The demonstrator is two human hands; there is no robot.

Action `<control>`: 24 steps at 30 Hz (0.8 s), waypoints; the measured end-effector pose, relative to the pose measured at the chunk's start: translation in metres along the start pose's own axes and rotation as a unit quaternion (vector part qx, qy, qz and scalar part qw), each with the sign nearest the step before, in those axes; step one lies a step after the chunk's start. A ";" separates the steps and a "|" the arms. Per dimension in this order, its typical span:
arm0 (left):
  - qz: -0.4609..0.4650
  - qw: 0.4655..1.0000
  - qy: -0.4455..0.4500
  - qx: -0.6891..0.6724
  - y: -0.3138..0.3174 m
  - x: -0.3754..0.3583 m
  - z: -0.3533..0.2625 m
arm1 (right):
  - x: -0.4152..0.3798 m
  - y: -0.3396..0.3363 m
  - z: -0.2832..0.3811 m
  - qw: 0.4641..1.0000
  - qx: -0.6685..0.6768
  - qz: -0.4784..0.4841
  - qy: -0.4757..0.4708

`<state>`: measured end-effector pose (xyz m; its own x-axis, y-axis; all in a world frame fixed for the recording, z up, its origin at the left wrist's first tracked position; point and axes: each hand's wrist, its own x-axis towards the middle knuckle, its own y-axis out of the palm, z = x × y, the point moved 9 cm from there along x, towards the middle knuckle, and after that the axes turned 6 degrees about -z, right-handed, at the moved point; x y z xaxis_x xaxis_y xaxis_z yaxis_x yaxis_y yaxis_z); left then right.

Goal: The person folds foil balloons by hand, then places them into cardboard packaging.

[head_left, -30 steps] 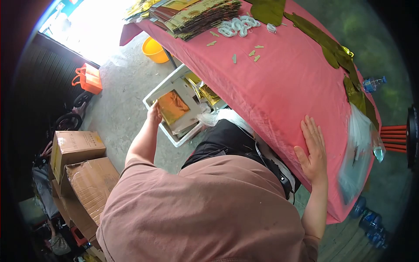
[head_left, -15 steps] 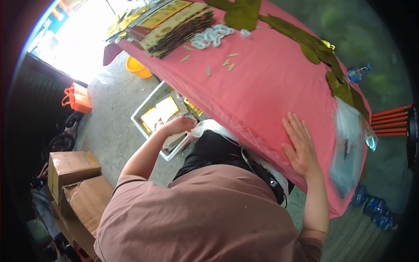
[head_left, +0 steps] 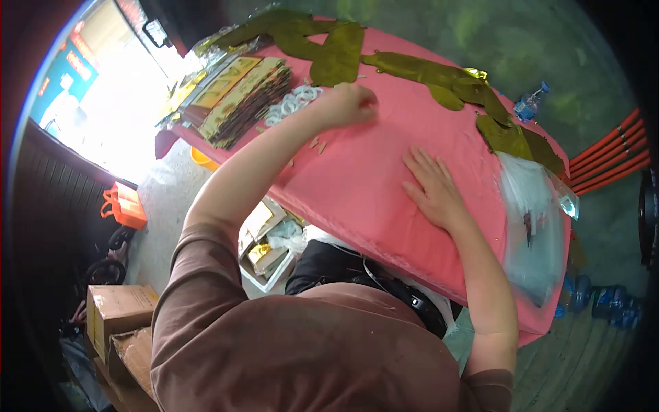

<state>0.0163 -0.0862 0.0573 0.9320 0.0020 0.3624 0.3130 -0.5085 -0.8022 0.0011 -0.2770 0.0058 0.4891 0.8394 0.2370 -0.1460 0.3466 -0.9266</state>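
My left hand (head_left: 351,106) is stretched over the pink-covered table (head_left: 343,182), just right of a pile of white rings (head_left: 292,104). Its fingers are curled and slightly blurred; whatever they may hold is hidden. Flat on the pink cover lies my right hand (head_left: 435,191), fingers spread and holding nothing. A thick stack of printed cards (head_left: 240,96) sits at the table's left end. Small pale scraps (head_left: 318,144) lie below my left forearm.
Olive-gold sheets (head_left: 425,72) run along the far edge. Clear plastic bags (head_left: 528,226) lie at the right end, near a small bottle (head_left: 530,103). A white bin (head_left: 271,278) with packages stands below the near edge. Cardboard boxes (head_left: 120,312) are on the floor at left.
My left hand has risen from above the white bin and reached across the table beside the rings. My right hand stays flat on the cover. The camera's view has shifted.
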 end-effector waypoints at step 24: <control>0.074 0.978 -0.127 0.150 -0.015 0.036 0.124 | 0.000 -0.007 0.001 0.999 0.034 -0.015 -0.011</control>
<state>0.0678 0.0287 0.0238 0.9747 0.1801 0.1324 0.1747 -0.2442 -0.9539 0.0009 -0.2786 0.0127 0.4747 0.8371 0.2718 -0.1892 0.3986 -0.8974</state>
